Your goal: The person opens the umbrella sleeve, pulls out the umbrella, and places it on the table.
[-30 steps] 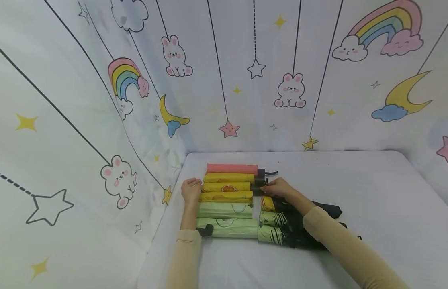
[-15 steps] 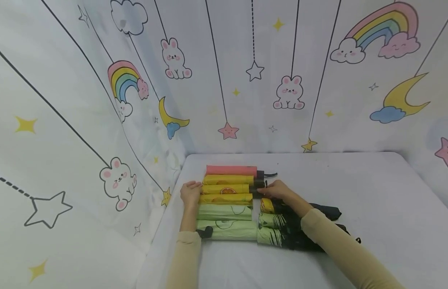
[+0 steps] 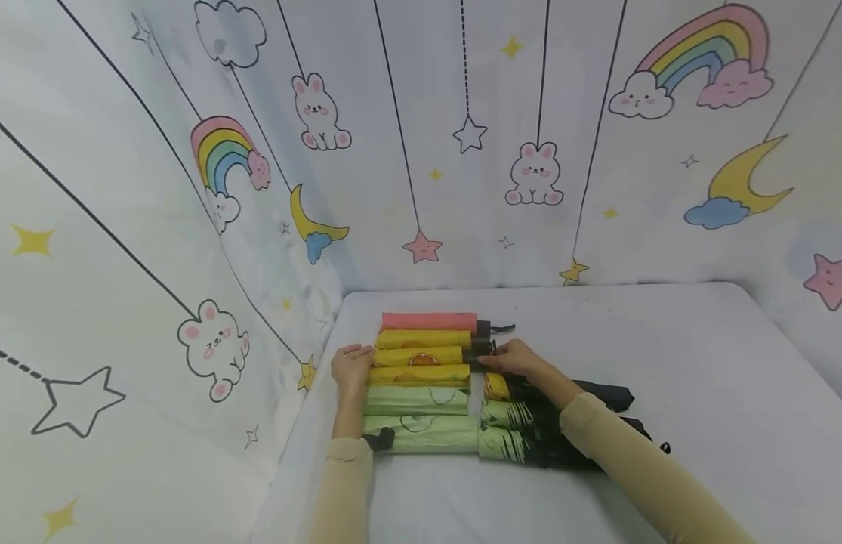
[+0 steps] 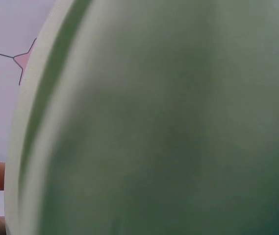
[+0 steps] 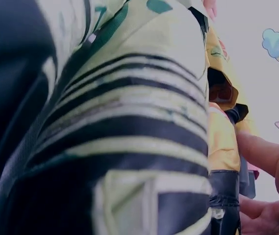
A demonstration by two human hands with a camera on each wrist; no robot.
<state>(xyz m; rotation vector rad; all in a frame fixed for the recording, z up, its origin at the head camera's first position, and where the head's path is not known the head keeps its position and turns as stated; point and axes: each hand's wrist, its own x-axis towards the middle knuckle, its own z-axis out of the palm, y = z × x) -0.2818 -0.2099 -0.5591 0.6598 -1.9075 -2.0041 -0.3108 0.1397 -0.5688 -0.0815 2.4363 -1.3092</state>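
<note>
Folded umbrellas lie side by side in a left row: a pink umbrella (image 3: 429,323) at the back, yellow ones in front of it, then pale green ones. My right hand (image 3: 522,364) pinches the black handle end of the yellow umbrella with an orange-slice print (image 3: 421,358). At the opposite end, my left hand (image 3: 351,369) touches the yellow umbrellas with its fingers nearly straight. The left wrist view is mostly filled by a blurred pale green surface (image 4: 168,117). Seen from the right wrist, thumb and finger stand on either side of a dark handle (image 5: 248,182).
Beneath my right forearm is a second row of umbrellas, one yellow and black (image 3: 498,386), others green with black stripes (image 3: 505,444). A black strap end (image 3: 381,438) sticks out at the front left. White cloth with printed rabbits and stars surrounds the white table (image 3: 665,340).
The scene has slid slightly left in the head view. Both hands keep their places at the ends of the yellow umbrellas.
</note>
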